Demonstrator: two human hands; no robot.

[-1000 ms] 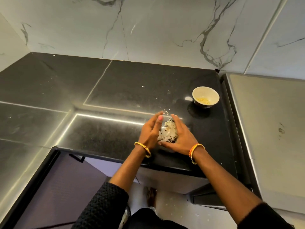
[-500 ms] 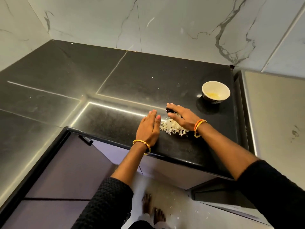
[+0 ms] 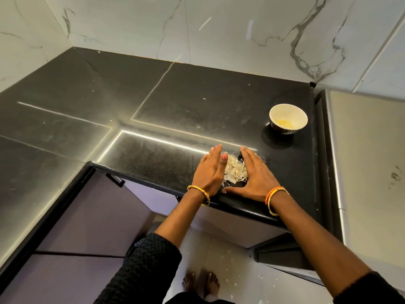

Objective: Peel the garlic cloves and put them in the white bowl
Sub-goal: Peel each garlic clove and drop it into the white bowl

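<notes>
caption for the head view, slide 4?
Left hand and right hand, fingers straight, flank a pile of garlic skins on the black countertop; white bowl stands apart.

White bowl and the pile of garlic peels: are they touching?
Apart. The head view shows the white bowl standing far right on the black counter, with bare counter plainly visible between it and the pile of garlic peels between the hands.

Black stone countertop, white marble wall, grey appliance top, purple cabinet fronts, possibly drawers.
</notes>
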